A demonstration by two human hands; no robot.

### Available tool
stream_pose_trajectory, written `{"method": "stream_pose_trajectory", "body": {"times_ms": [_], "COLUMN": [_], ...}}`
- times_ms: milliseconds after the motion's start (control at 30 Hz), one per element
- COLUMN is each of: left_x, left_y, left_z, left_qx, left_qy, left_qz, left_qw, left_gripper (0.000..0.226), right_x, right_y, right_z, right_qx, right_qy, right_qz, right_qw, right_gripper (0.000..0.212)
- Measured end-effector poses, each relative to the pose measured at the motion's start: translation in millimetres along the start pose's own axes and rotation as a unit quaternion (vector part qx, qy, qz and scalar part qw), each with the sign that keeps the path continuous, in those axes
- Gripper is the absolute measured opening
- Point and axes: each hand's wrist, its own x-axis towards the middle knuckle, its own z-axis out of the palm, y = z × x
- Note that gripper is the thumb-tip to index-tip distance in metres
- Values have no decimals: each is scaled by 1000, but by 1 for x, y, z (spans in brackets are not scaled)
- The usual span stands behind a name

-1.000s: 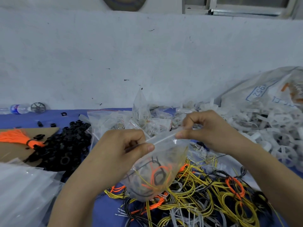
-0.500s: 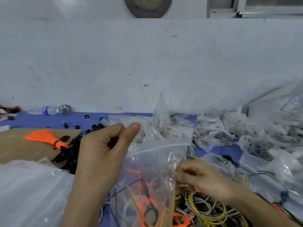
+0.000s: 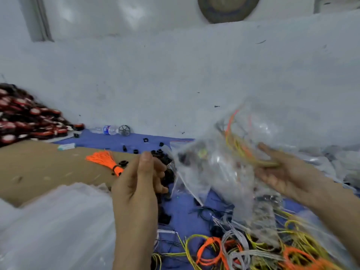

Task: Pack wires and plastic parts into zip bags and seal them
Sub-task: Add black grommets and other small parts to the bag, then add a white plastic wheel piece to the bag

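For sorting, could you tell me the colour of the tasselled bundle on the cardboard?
The bundle is bright orange; head view.

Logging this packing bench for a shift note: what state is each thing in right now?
Zip bag: holds wires, motion-blurred; seal unreadable.
Left hand: fingers loosely curled, holding nothing.
Right hand: fingers straight, against the bag.
Water bottle: lying on its side by the wall.
Orange cord bundle: tied at one end, lying on cardboard.
Loose wires: piled, unbagged.
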Motion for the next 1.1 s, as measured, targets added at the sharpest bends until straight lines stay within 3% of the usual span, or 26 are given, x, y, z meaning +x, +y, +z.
{"method": "stream_pose_trajectory", "body": {"times_ms": [33,67,200,267,367,400,433,467,533,567,600,767,800,867,1033,1100], "left_x": [0,0,-7,-9,-4,-1,1,1,-5,-10,-15,-16,-16,-17,-5,5], "left_y": [-4,-8,-18,-18,-29,-41,-54,-70,-94,-103,-111,-116,-114,-109,-103,-97], "left_z": [1,3,12,10,-19,-37,-57,-77,-111,-122,-130,-127,-125,-121,-123,-110], "left_qx": [12,38,111,132,242,305,381,478,643,668,673,659,653,600,519,477], "left_qy": [-9,-25,-63,-64,-82,-83,-86,-104,-150,-164,-172,-199,-196,-164,-41,-26], "left_qz": [-25,-41,-42,-26,26,31,6,-56,-199,-241,-249,-206,-189,-166,-95,-50], "left_qw": [1000,998,991,989,967,948,921,870,724,685,675,696,707,766,849,877], "left_gripper": [39,37,36,32,15,8,20,43,75,80,79,51,43,35,51,58], "right_x": [-14,-26,-54,-85,-110,-116,-119,-121,-122,-120,-119,-110,-110,-110,-114,-117], "right_y": [22,19,20,23,18,16,15,14,15,16,16,20,20,20,18,18], "right_z": [-43,-46,-87,-94,-106,-105,-105,-106,-108,-109,-109,-117,-120,-122,-118,-117], "right_qx": [-54,-117,-122,-104,-75,-62,-47,-29,2,2,-1,-12,-10,-4,-9,-8], "right_qy": [17,22,36,-8,-26,-17,-7,-1,14,20,19,2,-2,-4,-5,0], "right_qz": [-23,56,110,169,164,148,129,116,104,104,104,87,90,90,93,94], "right_qw": [998,991,986,980,983,987,990,993,994,994,994,996,996,996,996,995], "right_gripper": [27,32,46,43,33,25,18,15,15,14,13,11,10,7,11,11]}}
